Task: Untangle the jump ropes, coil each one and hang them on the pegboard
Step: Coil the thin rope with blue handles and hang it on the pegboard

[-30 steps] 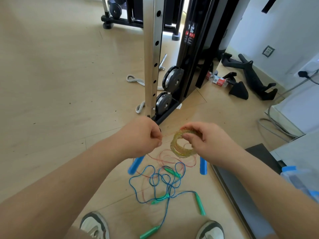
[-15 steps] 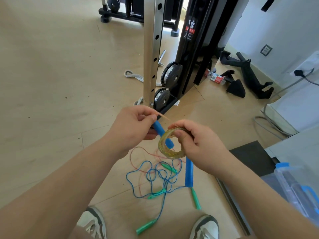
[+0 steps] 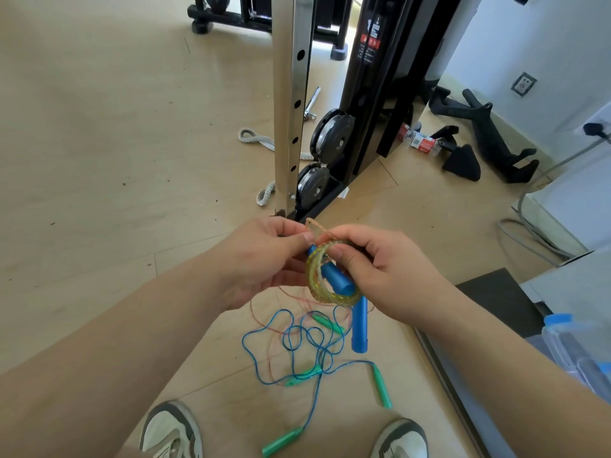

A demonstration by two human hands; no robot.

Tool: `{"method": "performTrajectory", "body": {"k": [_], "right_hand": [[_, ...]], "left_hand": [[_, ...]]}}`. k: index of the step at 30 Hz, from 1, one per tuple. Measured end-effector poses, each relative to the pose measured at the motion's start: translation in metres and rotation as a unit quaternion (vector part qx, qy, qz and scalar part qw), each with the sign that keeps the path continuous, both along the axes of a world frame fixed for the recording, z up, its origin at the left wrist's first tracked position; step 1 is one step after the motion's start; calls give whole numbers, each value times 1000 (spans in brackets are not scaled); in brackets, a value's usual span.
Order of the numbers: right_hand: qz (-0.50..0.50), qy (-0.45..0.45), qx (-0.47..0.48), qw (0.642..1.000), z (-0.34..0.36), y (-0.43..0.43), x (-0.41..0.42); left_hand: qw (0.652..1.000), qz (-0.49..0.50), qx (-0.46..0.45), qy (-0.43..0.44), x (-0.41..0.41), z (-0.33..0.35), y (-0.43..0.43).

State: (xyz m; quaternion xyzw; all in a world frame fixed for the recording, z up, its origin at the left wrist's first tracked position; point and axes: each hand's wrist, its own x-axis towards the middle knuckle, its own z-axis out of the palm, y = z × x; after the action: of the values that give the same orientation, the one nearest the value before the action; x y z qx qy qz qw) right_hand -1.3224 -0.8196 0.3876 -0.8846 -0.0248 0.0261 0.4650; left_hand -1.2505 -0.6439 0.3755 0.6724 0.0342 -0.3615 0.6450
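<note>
Well, my right grip pinches the top of the yellow rope coil. My left grip pinches the loose end of that rope just beside it. I hold it all up in the air, over the tangle on the floor.

I think I am tying off the coil now. To do it well, I should wrap the loose end tight round the ring and hold the ring flat so no loop slips out. Then I tuck the end in.

I count two blue handles: one pokes through the ring and one hangs below it. On the floor I count four green handles on thin blue cord, and a thin red cord mixed in. I cannot see a pegboard.
</note>
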Motion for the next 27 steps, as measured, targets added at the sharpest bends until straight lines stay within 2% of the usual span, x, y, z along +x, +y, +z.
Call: {"method": "performTrajectory", "body": {"k": [2, 4, 6, 10, 15, 20, 27], "right_hand": [[9, -16, -15, 1000, -2, -2, 1], [5, -40, -25, 999, -3, -3, 1], [-11, -48, -2, 999, -4, -3, 0], [-25, -52, 17, 998, -8, -7, 1], [-63, -53, -56, 995, -18, -15, 5], [-65, -85, -88, 990, -23, -16, 4], [-85, -139, -132, 978, -25, -15, 6]], "left_hand": [[1000, 8, -9, 3, -1, -1, -3], [998, 58, -27, 6, 1, 0, -5], [995, 86, -39, 23, 3, 1, -5], [999, -7, -7, 52, -6, 4, -7], [992, -65, -70, 88, -4, 7, -6], [985, -172, 16, -20, -20, 4, -7], [998, -56, 3, -17, -31, -4, -19]]}}
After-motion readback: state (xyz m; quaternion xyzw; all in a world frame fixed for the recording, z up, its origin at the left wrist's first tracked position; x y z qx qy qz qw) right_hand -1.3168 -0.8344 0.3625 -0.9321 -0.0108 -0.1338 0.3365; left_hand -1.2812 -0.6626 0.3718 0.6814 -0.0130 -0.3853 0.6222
